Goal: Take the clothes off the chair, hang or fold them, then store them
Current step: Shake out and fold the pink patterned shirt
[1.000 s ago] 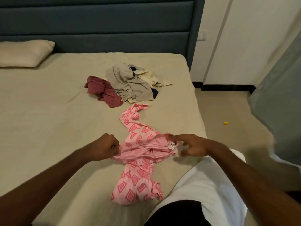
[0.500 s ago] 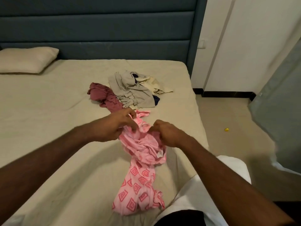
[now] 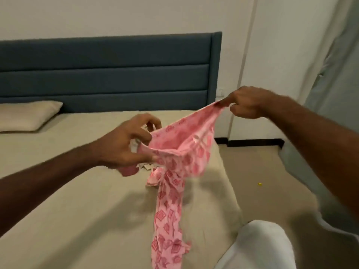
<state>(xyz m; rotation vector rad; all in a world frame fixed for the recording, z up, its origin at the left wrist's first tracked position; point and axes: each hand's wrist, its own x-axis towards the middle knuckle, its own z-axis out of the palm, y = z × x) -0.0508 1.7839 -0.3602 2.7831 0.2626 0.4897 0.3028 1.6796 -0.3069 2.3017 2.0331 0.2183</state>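
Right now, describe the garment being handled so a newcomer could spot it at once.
Start at the bed with the blue headboard. Above its right part, near the edge, both hands hold a garment up: the left hand grips one end of its top edge, the right hand pinches the other. It is the only pink cloth with a red diamond print, trailing down to the sheet.

pink garment motion-blurred, bottom cut off
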